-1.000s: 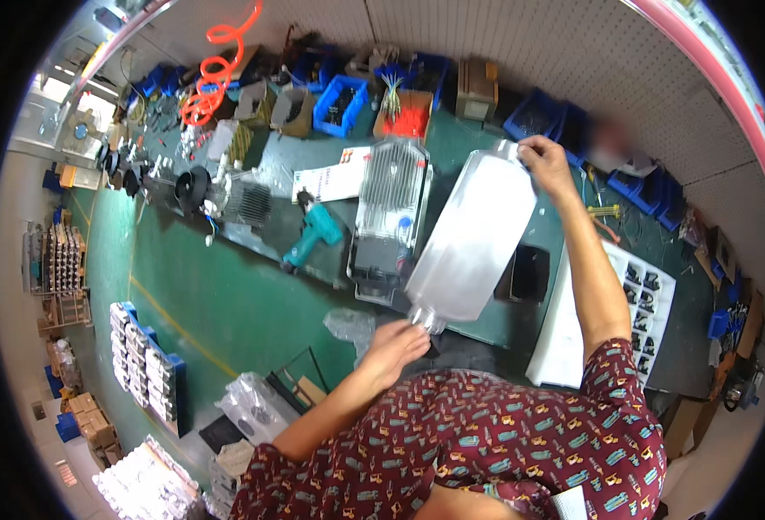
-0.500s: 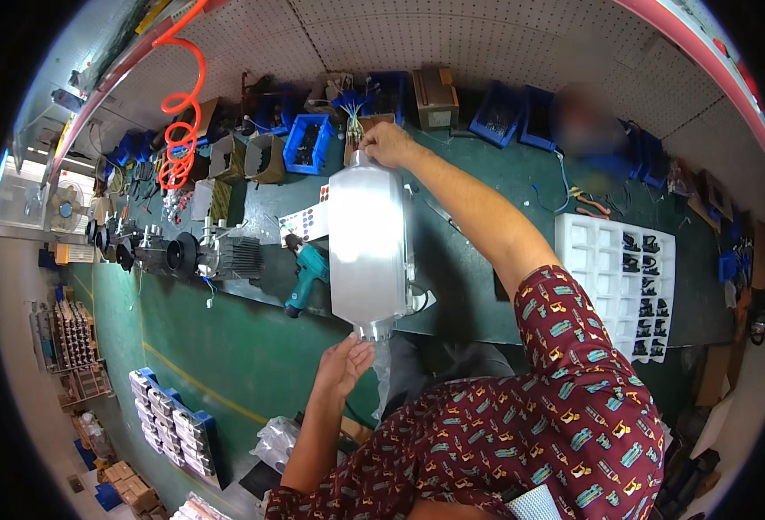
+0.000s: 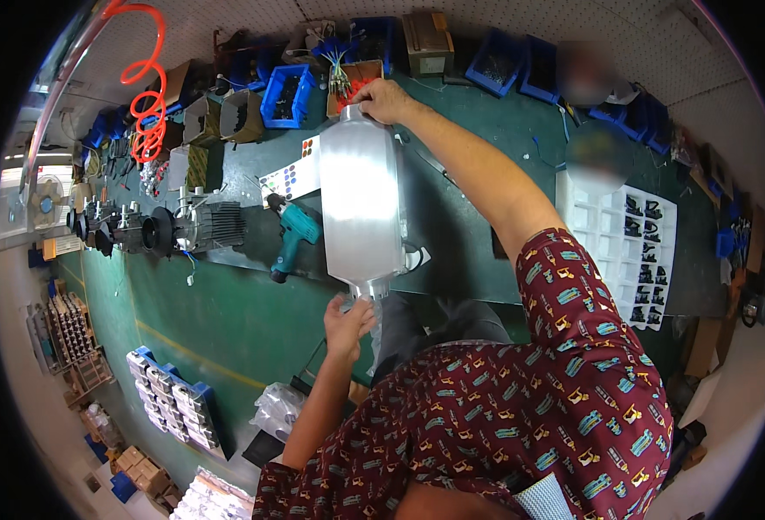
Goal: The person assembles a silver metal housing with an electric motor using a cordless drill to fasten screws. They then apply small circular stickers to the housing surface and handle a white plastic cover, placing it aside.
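Note:
A shiny silver metal canister (image 3: 361, 204), narrowing to a short neck at each end, stands lengthwise before me over the bench edge. My right hand (image 3: 384, 101) is closed around its far neck. At the near neck, the fingers of my left hand (image 3: 349, 325) are curled on thin clear plastic film (image 3: 376, 334), which hangs down beside the hand. Whether these fingers also press on the metal is hard to see. Just left of the canister lies a teal cordless drill (image 3: 294, 236), and a sheet of coloured stickers (image 3: 291, 179) lies beyond it.
Blue parts bins (image 3: 287, 97) and cardboard boxes line the back of the green bench (image 3: 478, 256). Motor-like assemblies (image 3: 198, 225) stand at left, under a coiled orange hose (image 3: 148, 113). A white tray (image 3: 583, 221) with black parts lies right. Stacked parts (image 3: 170, 394) sit on the floor.
The view has shifted, so the bench sits higher in the picture. My right hand keeps its grip on the far neck. My left hand's fingers have curled in at the near neck.

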Demonstrator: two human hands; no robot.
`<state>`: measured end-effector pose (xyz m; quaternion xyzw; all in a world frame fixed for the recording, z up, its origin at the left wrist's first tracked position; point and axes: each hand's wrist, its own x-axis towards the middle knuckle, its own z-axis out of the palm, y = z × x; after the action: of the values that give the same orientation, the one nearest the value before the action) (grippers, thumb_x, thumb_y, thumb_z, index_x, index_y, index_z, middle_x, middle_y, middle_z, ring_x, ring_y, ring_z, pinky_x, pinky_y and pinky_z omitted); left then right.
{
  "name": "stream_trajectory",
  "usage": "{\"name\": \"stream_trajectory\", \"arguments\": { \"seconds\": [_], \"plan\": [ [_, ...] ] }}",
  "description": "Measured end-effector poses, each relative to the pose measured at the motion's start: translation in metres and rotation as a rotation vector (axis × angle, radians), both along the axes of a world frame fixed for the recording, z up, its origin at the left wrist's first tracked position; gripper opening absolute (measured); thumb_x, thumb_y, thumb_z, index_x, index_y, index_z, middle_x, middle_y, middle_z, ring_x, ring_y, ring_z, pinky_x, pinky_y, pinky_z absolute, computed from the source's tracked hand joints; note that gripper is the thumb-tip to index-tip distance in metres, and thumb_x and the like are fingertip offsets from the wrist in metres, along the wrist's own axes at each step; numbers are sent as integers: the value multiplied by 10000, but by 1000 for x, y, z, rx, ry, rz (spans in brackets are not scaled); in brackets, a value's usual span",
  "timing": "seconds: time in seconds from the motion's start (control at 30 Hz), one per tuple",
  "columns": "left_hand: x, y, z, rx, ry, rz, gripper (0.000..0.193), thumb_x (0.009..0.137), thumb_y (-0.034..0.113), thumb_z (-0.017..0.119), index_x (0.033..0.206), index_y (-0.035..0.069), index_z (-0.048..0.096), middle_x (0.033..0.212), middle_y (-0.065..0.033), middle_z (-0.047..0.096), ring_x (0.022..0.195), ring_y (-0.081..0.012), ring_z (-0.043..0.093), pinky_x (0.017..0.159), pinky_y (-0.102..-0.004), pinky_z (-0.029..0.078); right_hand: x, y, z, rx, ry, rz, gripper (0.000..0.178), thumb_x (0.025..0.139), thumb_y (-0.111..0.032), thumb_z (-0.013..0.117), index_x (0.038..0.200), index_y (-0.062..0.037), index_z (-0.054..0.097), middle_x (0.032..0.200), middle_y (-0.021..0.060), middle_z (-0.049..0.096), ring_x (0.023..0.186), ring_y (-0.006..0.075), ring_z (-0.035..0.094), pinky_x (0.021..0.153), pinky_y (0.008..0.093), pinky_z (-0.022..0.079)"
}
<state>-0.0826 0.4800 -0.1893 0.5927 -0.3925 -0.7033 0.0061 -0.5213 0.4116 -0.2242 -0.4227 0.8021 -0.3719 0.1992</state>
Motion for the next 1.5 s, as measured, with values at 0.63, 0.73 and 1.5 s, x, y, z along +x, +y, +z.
{"name": "stream_trajectory", "arguments": {
  "seconds": [0.63, 0.73, 1.5],
  "plan": [
    [-32, 12, -3, -316, 3, -214, 488, 795, 52, 816, 1179, -44, 530, 999, -104, 655, 785, -147, 659, 592, -268, 573, 107, 132, -19, -391, -340, -395, 228, 905, -161, 622, 984, 31, 714, 915, 156, 746, 868, 232, 712, 795, 359, 550],
    [-35, 10, -8, -314, 10, -232, 476, 794, 44, 814, 1171, -44, 535, 987, -98, 659, 770, -138, 654, 583, -262, 559, 172, 195, -47, -141, -569, -326, 272, 927, -237, 657, 1035, 4, 724, 977, 117, 749, 913, 184, 689, 839, 346, 541],
    [5, -17, -20, -418, 52, -373, 701, 782, 193, 840, 1333, -81, 503, 937, -189, 710, 745, -198, 673, 634, -302, 553, 195, 190, -46, 40, -817, -130, 200, 941, -159, 685, 1015, 19, 738, 855, 61, 727, 736, 131, 656, 673, 285, 534]
  ]
}}
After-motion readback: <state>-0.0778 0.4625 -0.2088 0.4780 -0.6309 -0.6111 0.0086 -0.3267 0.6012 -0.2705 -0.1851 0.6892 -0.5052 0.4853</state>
